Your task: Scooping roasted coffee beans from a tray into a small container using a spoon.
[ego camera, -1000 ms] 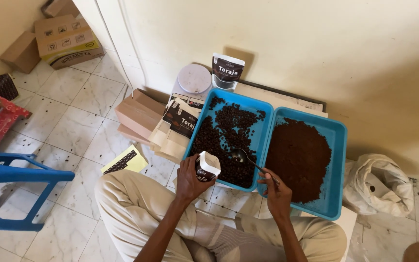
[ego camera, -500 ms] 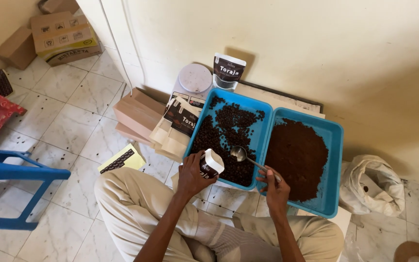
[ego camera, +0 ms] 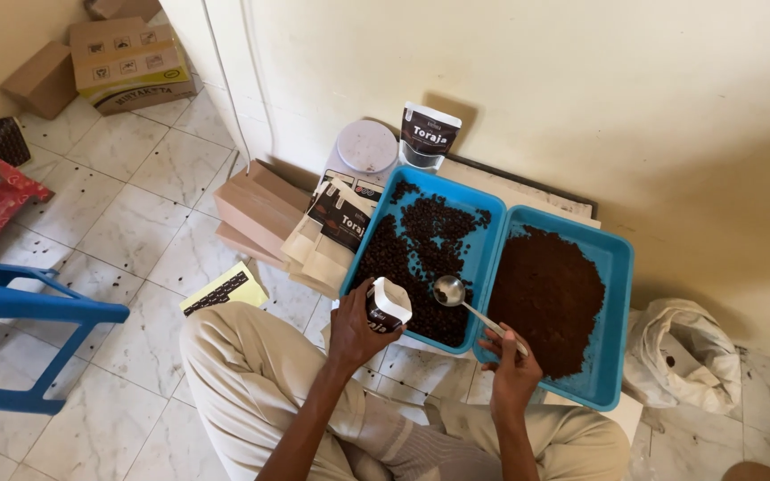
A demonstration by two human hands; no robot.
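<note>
While the person sits cross-legged on the tiled floor (ego camera: pixel 126 214), the left hand (ego camera: pixel 356 331) grips a small open pouch (ego camera: pixel 387 307), dark-sided with a pale mouth turned upward, at the near edge of the left blue tray (ego camera: pixel 483 267). The right hand (ego camera: pixel 511 367) pinches the handle of a metal spoon (ego camera: pixel 450 290), whose bowl hangs level over the whole coffee beans (ego camera: pixel 421 254) just beside the pouch mouth; whether the bowl is loaded cannot be told. Judged from this arrangement, the step in hand is the filling of the pouch with beans by the spoonful, and the next move calls for the bowl to be centred over the narrow opening and tipped gently, the left hand keeping the pouch upright and its mouth spread so that no beans fall outside. Touching this tray on the right, a second blue tray (ego camera: pixel 612 267) holds a mound of ground coffee (ego camera: pixel 545 298). Left of the trays lies a sheaf of flat empty pouches (ego camera: pixel 331 232) beside brown cartons (ego camera: pixel 256 209). Farther off, against the wall, stand a round white scale (ego camera: pixel 365 147) and a filled dark pouch (ego camera: pixel 428 135).
</note>
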